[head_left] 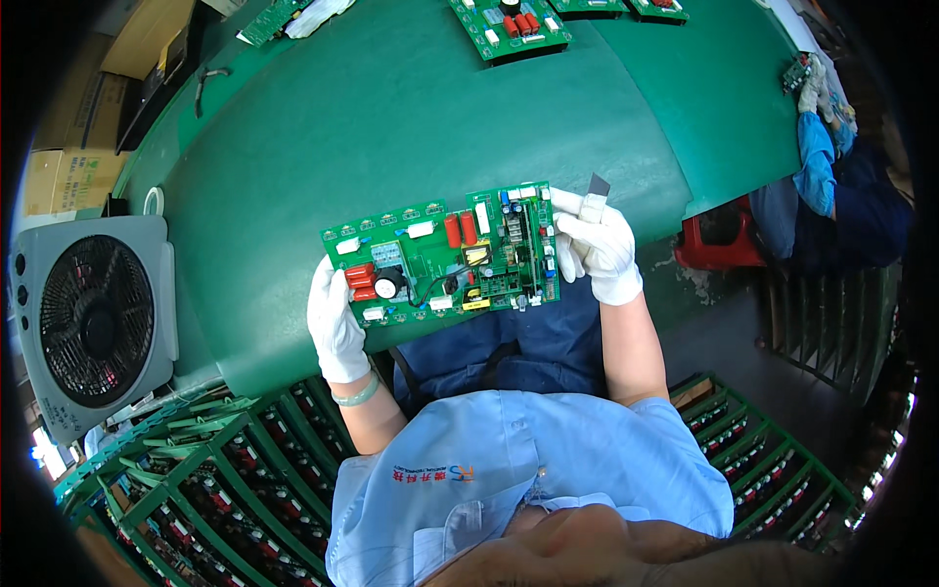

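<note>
A green circuit board [440, 256] is held up at the near edge of the green-topped table, level between both hands. It carries red capacitors, white blocks, a round black part and yellow-wrapped parts. My left hand [335, 318], in a white glove, grips its left end. On the opposite end, the white-gloved fingers of my right hand [599, 245] are closed around the edge. A small flat dark-tipped piece [599, 184] sticks out from the top of my right hand; its kind cannot be made out. The undersides of the board and my fingers there are hidden.
Several similar boards [511, 27] lie along the table's [411, 127] far side. A grey box fan [96, 308] stands at left, near cardboard boxes [86, 181]. Green racks [210, 470] full of boards flank me. At right, another person's gloved hand [812, 88] holds a small board.
</note>
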The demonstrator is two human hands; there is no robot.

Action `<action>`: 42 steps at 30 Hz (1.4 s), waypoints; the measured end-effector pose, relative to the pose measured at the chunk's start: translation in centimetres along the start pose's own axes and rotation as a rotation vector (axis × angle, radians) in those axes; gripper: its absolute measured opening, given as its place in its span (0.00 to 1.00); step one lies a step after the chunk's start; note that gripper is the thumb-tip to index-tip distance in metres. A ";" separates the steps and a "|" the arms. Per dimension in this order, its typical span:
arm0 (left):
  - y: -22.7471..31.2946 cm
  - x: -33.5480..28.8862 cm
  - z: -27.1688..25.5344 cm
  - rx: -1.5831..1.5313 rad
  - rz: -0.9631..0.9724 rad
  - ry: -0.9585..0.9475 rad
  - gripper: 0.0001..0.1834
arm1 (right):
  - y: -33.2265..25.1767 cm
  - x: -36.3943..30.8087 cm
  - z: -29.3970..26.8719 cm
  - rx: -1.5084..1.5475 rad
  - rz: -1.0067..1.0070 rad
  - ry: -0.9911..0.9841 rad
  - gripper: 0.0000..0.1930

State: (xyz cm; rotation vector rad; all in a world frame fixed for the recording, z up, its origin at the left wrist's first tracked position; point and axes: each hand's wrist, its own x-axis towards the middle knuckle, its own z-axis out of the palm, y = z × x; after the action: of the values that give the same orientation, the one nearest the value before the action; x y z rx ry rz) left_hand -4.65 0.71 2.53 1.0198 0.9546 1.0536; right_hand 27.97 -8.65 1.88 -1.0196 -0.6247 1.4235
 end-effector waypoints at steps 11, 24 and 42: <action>0.4 0.0 0.5 0.107 0.027 0.018 0.22 | -0.3 -0.1 0.2 0.014 0.011 -0.003 0.23; 0.4 0.1 0.9 0.124 0.016 0.030 0.24 | -0.1 0.1 0.2 0.008 0.024 0.028 0.22; 0.7 0.1 1.5 0.126 0.005 0.059 0.22 | -0.6 0.4 1.7 -0.002 0.034 0.158 0.22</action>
State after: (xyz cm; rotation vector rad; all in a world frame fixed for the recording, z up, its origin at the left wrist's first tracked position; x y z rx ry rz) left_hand -3.35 0.68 3.59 1.1000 1.0775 1.0429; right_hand 26.82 -7.89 3.14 -1.1365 -0.4960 1.3563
